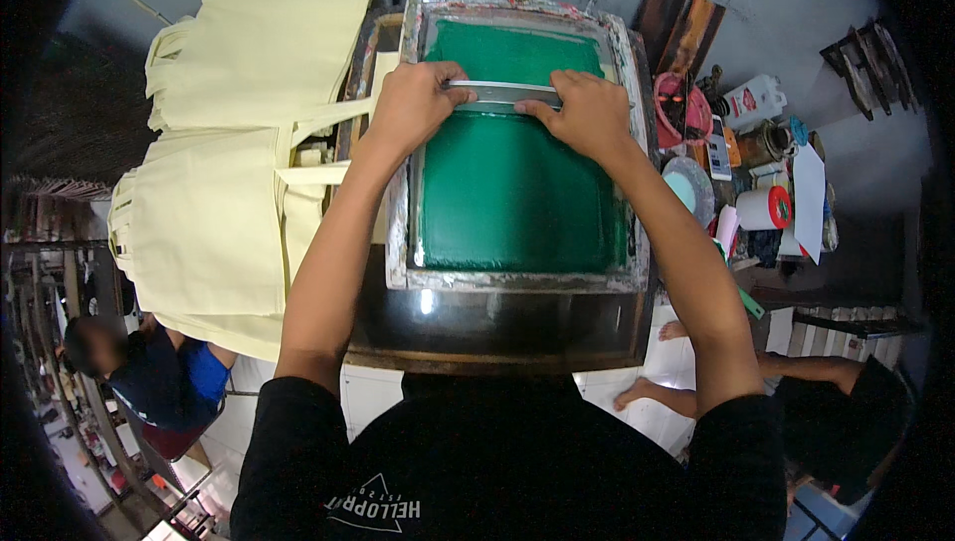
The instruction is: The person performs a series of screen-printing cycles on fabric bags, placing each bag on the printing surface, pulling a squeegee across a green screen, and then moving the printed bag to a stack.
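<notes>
A screen-printing frame (400, 233) with paint-stained edges lies on the dark table, its mesh covered in green ink (517, 198). Across the upper part of the mesh runs a squeegee (502, 93) with a pale metal holder. My left hand (423, 98) grips its left end, thumb on the near side. At the right end my right hand (587, 113) is closed round it too, thumb stretched along the near face. Both arms reach forward over the frame. What lies under the screen is mostly hidden.
Stacks of cream cloth bags (209, 223) lie left of the frame, straps reaching toward it. Cluttered to the right are a phone (718, 148), a pink container (681, 108), a white jug (756, 96) and a red-lidded tub (761, 209). People sit at both sides.
</notes>
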The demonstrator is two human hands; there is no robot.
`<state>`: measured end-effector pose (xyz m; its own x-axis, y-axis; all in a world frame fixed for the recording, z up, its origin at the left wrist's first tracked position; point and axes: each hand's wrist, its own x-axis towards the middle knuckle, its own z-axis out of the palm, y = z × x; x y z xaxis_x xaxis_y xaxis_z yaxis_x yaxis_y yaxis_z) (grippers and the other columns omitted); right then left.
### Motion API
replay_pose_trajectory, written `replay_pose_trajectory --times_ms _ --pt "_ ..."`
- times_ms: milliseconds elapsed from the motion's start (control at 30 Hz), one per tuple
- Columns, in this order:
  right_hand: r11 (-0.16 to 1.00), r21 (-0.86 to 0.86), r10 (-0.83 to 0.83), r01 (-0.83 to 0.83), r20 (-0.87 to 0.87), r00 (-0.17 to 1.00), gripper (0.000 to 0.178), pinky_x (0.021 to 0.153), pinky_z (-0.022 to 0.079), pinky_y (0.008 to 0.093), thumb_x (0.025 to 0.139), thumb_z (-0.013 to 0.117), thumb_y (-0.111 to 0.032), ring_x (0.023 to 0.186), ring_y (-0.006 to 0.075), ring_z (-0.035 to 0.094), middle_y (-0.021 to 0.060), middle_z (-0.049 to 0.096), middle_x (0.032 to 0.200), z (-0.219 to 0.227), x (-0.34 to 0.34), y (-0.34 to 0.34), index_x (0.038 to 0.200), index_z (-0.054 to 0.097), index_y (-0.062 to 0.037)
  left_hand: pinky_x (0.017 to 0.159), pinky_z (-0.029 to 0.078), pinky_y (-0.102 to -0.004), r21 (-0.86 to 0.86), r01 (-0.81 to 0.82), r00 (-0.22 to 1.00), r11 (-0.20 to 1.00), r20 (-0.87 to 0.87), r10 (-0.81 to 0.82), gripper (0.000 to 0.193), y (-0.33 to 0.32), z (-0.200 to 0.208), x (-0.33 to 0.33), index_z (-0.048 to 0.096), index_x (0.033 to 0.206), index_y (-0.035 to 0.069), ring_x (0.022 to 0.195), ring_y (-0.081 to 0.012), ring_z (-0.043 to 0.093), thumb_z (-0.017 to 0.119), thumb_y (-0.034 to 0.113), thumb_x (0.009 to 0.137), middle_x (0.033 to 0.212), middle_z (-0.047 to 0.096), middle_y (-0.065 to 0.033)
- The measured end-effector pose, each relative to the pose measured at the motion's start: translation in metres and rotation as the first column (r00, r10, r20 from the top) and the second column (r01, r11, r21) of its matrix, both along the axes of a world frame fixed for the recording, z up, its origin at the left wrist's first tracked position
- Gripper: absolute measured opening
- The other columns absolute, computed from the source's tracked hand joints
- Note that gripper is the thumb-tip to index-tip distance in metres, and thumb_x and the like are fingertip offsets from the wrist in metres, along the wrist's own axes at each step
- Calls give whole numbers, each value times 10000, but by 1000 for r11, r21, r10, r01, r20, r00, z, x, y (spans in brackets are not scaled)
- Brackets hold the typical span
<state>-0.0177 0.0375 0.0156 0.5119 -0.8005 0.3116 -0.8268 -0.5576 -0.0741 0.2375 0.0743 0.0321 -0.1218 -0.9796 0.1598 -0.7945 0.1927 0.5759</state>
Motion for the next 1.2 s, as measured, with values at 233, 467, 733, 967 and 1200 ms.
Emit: replay_pose_trajectory --times_ms 233,467,733,967,1200 --pt "999 11 51 -52 96 994 536 652 540 468 849 696 -592 773 337 693 141 682 814 -2 -15 82 819 644 -59 719 521 -432 -12 21 1000 1000 -3 -21 224 84 5 -14 765 980 55 772 -373 697 761 256 881 872 720 -200" --pt "998 -32 54 -52 86 995 469 569 461 411 798 766 -523 670 285 601 73 571 745 -5 -25 167 811 603 -83 763 534 -424 16 25 1000 1000 -16 -25 203 174 9 -26 769 994 60 873 -348 692 792 200 849 923 736 -152" --pt "989 -106 122 -104 188 975 281 651 481 407 693 812 -217 783 250 619 42 605 843 -15 -34 198 850 612 -99 1202 250 -572 -224 8 997 975 70 8 1055 224 -43 -11 415 1503 56 1447 -409 409 960 289 630 1544 448 -230" --pt "949 -295 204 -113 297 933 242 727 509 411 719 788 -218 853 252 633 42 626 928 53 -44 191 874 630 -120 1204 221 -579 -502 -106 993 858 -98 65 1183 223 -12 4 321 1550 52 1434 -396 436 965 381 615 1544 453 -251" --pt "862 -501 224 -80 234 946 182 683 503 413 796 748 -247 767 288 632 67 634 831 184 -35 108 870 665 -103 1210 262 -494 -262 -319 814 911 -568 121 979 154 37 9 281 1566 21 1477 -370 339 809 424 848 1584 353 -246"
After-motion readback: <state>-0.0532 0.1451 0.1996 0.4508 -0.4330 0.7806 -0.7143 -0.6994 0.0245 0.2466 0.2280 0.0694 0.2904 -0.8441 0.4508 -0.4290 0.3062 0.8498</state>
